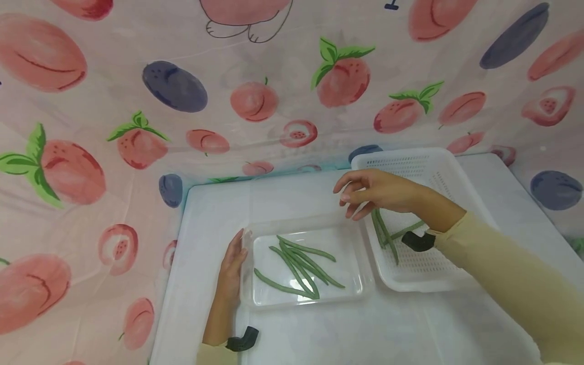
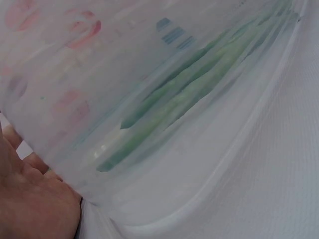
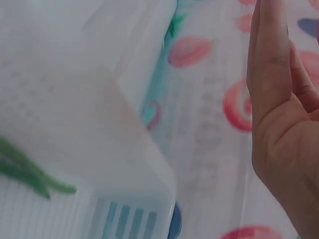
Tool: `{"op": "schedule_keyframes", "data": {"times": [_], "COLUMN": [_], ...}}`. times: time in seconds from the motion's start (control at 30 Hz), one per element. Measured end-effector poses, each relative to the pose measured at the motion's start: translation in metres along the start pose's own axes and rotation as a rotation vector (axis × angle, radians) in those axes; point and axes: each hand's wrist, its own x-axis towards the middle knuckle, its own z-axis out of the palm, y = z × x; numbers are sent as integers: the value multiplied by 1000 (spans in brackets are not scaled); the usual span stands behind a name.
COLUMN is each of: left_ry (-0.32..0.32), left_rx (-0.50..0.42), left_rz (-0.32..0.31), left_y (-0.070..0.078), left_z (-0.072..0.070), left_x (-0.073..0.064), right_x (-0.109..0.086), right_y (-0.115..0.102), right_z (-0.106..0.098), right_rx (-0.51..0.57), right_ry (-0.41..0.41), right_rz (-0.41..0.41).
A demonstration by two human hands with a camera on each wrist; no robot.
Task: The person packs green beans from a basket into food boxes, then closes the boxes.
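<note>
Touching the left wall of the clear tray (image 1: 350, 253) near the centre of the frame with the left hand (image 1: 232, 266), fingers along the rim; cannot tell whether gripping it. Hovering with the right hand (image 1: 378, 192), fingers loosely bent and parted, at the white basket's (image 1: 410, 285) left edge, right of centre. Seeing green beans (image 1: 296, 262) crossing loosely inside the tray, more beans (image 1: 382, 232) inside the basket. Seeing both containers on the white counter (image 1: 214, 209), below a fruit-print sheet (image 1: 292, 71) filling the top of the frame.
</note>
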Motion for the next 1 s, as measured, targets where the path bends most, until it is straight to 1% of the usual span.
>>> {"op": "schedule_keyframes", "data": {"times": [0.17,0.3,0.5,0.63,0.77,1.0], "left_ry": [10,8,3,0,1,-3], "left_rx": [-5,-6,1,-2,-4,-8], "left_rz": [1,2,0,-4,-5,10], "left_y": [1,1,1,2,1,0], "left_z": [0,-1,-1,0,-1,0], "left_x": [0,0,-1,-1,-1,0], "right_x": [-19,-28,-34,-34,-34,-31], "right_y": [16,33,60,82,102,122], "right_z": [-28,-44,-60,-68,-72,-71], "right_rx": [-4,-5,8,29,46,21], "right_ry": [60,94,133,144,136,134], "right_rz": [-8,25,88,139,180,254]}}
